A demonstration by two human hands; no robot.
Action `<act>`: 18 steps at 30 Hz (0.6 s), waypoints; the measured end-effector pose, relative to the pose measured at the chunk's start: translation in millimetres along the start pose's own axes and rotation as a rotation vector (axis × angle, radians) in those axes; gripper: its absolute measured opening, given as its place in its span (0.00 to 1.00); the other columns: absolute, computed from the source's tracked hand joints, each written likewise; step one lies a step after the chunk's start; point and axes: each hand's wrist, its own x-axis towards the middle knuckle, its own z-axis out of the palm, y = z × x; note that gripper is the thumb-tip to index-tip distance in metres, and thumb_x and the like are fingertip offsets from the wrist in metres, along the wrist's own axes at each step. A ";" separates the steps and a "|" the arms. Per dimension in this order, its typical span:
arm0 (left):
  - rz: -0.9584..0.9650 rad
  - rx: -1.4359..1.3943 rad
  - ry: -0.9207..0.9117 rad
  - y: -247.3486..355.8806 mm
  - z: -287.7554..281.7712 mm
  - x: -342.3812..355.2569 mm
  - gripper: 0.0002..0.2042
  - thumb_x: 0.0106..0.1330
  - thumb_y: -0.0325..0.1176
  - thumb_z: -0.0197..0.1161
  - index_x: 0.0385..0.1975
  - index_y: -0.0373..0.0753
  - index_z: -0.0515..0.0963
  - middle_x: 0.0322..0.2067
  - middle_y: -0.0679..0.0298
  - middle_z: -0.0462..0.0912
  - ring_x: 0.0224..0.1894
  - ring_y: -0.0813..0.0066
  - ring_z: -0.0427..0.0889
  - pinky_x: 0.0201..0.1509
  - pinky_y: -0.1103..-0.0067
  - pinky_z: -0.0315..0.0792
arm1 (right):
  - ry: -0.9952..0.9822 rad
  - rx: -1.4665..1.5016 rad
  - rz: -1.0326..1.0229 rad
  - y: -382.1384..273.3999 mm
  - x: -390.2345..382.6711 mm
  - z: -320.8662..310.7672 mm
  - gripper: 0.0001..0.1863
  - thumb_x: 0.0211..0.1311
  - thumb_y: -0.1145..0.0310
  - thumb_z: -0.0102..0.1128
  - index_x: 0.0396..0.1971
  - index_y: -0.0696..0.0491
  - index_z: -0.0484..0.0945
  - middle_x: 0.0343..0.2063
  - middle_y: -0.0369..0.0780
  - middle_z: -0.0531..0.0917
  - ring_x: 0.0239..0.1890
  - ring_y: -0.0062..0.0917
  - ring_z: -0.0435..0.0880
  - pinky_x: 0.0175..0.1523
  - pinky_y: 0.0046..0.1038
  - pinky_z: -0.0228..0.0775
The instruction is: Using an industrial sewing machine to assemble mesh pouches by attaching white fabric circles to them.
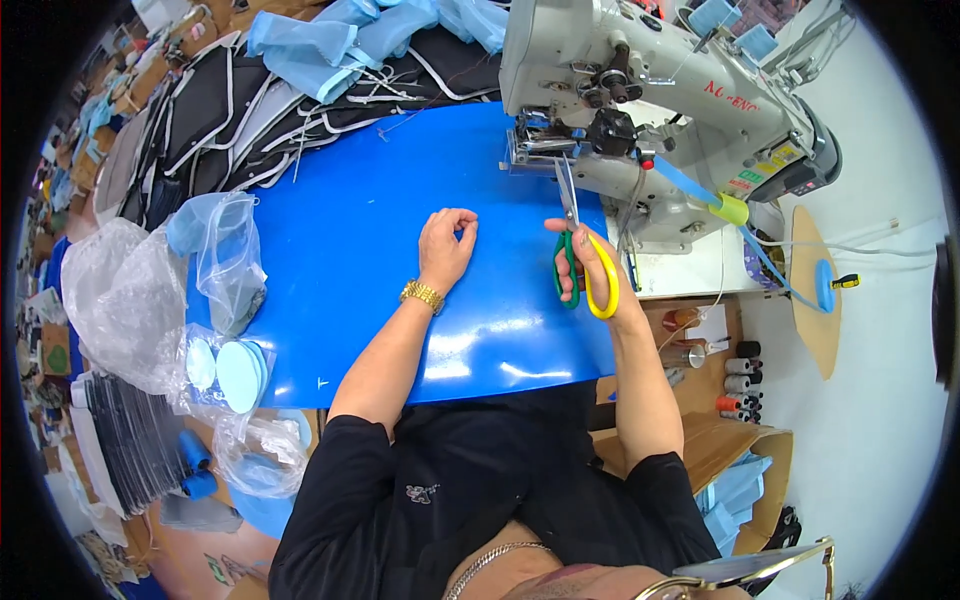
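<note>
Gripped between one and two o'clock, with twelve at the far side: scissors (571, 212) with one yellow and one green loop, wrapped round at the handles by the right hand (597, 262). Blades slightly apart, aimed towards twelve, near the working end of a pale sewing machine (690, 85); impossible to tell whether touching.

Close to the centre, towards eleven, over a blue sheet (340, 220): the left hand (445, 250), fingers loosely curled, thumb a little apart from them, nothing visible in the grip.

At half past eight, a small clear bag (178, 390) with pale blue discs (238, 377), inside or partly out, hard to say. At nine, a big crumpled clear bag (125, 300), contents too hazy to read. Just past nine, beside it, a sheer bluish bag (225, 260). At eight, another clear bag (260, 445) around pale blue material. At four, an open cardboard box (775, 485) with bunched blue fabric (735, 500) inside. Between three and four, in an open shelf (690, 400), thread spools (738, 383), mostly black and grey.
</note>
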 end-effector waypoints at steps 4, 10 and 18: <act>0.021 0.008 -0.002 0.2 -1.2 0.5 0.02 0.59 0.28 0.63 0.31 0.39 0.80 0.29 0.62 0.81 0.34 0.66 0.78 0.40 0.71 0.72 | 0.017 0.026 -0.027 -6.2 2.1 0.2 0.36 0.68 0.37 0.42 0.57 0.56 0.70 0.22 0.32 0.71 0.20 0.15 0.71 0.23 0.19 0.67; -0.020 0.013 -0.021 -2.1 -1.0 -0.9 0.03 0.59 0.28 0.63 0.31 0.39 0.80 0.30 0.62 0.81 0.34 0.66 0.78 0.40 0.72 0.73 | 0.016 0.061 -0.013 -1.1 5.7 -0.9 0.36 0.68 0.37 0.43 0.57 0.56 0.70 0.22 0.32 0.72 0.20 0.14 0.71 0.23 0.18 0.67; -0.020 -0.001 -0.015 1.4 -3.1 -0.2 0.03 0.60 0.28 0.63 0.31 0.39 0.80 0.30 0.62 0.81 0.34 0.66 0.79 0.40 0.72 0.73 | 0.016 0.029 -0.054 1.1 4.7 -2.0 0.35 0.69 0.39 0.42 0.58 0.56 0.69 0.22 0.32 0.72 0.20 0.14 0.71 0.23 0.17 0.67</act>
